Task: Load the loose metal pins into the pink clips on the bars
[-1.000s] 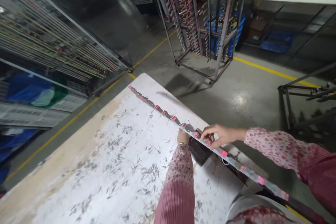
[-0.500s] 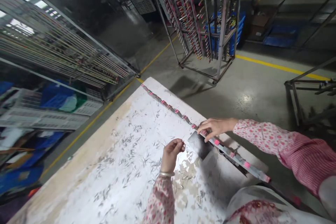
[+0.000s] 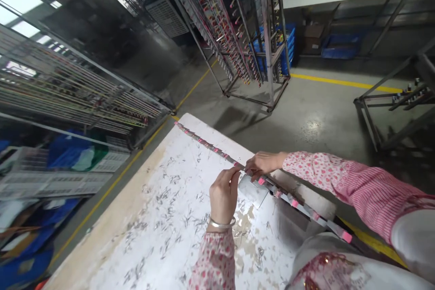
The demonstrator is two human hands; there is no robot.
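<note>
A long narrow bar [image 3: 304, 208] with pink blocks spaced along it lies across the white table [image 3: 193, 249], its near end reaching past the table edge by my lap. My right hand [image 3: 264, 163] grips this bar near its middle, fingers curled over it. Close beside it, my left hand [image 3: 222, 192] is closed in a pinch at the bar; whatever the fingertips hold is too small to make out. Under both hands sits a flat grey metal plate [image 3: 253, 192]. Many thin metal pins [image 3: 166, 195] lie scattered over the tabletop.
Beyond the table stands a wheeled metal rack [image 3: 270, 63] hung with rows of coloured small parts, with blue crates [image 3: 288, 47] behind. A rack of long rods [image 3: 102, 81] is at the left. Another metal frame [image 3: 369, 118] stands on the right.
My left hand has moved up and right to the bar, meeting my right hand. The right hand's fingers have drawn in around the bar. The whole view has shifted slightly.
</note>
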